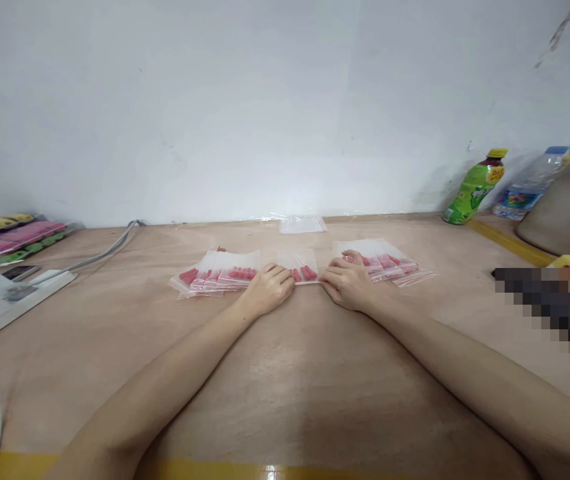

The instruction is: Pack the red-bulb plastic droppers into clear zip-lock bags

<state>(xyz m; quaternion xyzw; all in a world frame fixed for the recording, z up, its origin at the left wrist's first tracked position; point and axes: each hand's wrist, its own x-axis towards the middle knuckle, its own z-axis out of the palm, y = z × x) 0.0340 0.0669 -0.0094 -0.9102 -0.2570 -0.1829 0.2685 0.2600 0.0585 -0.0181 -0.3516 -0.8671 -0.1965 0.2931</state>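
A clear zip bag (304,265) with several small red pieces in it lies flat on the table between my hands. My left hand (271,289) has its fingers curled closed on the near left corner of this bag. At the near right corner, my right hand (349,281) is pinched on the same edge. A fanned stack of similar bags (215,272) with red pieces lies beside my left hand. Another stack (389,260) spreads out just right of my right hand. My fingertips are partly hidden.
Against the wall lies a flat clear bag (303,225). At right stand a green bottle (475,187), a clear bottle (519,193) and a beige bag (565,200). Colourful packs (19,240), a white power strip (29,293) and cables (107,252) lie at left.
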